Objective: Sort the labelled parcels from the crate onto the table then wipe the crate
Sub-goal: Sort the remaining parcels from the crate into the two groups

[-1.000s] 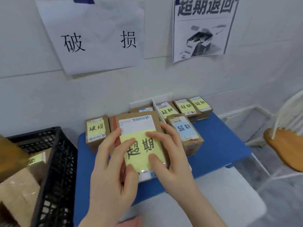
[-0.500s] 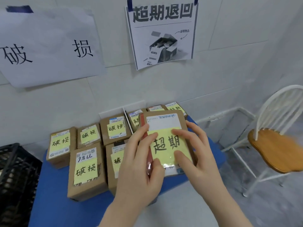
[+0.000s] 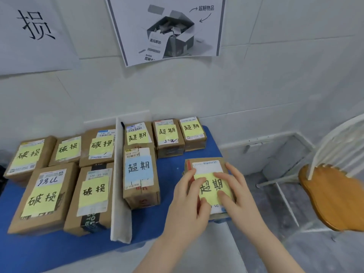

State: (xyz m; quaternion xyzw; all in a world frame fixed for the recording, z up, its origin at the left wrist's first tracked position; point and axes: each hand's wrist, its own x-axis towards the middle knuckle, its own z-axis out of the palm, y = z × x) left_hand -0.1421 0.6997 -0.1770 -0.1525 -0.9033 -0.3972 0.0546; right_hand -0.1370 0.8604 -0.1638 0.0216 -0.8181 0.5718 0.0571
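I'm seeing a wooden-seat chair point(image 3: 332, 196) off right, plus a printed poster point(image 3: 167, 30) and handwritten sign point(image 3: 37, 32) on the wall point(image 3: 275, 79).

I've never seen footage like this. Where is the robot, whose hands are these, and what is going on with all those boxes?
There is no robot here. A person wears a camera on the head, looking forward and down, so the single picture shows their own left hand and right hand. Between them they hold a brown parcel with a yellow note reading 超期, low at the right part of the blue table. I cannot tell whether it rests on the table. A white divider splits the table. Left of it lie five parcels marked 破损, and right of it four parcels marked 超期. Paper signs hang on the wall, and a chair with a wooden seat stands to the right.
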